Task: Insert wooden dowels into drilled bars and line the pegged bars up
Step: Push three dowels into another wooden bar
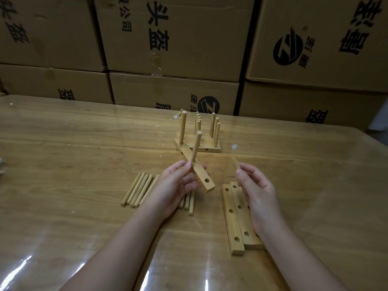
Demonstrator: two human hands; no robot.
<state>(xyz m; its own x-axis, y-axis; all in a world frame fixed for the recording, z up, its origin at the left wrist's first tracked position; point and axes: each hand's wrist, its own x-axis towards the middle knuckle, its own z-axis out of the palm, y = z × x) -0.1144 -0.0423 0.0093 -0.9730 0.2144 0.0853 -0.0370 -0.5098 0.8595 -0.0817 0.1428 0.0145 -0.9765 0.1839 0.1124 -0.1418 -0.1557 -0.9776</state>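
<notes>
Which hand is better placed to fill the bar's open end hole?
The right hand: it already pinches a blurred dowel beside that hole. The left hand is busy holding the bar.

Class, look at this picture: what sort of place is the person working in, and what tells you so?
Probably a small workshop or warehouse packing area. Stacked printed cardboard boxes line the back, and the plastic-covered wooden table holds loose dowels and drilled bars for repeated assembly.
</notes>
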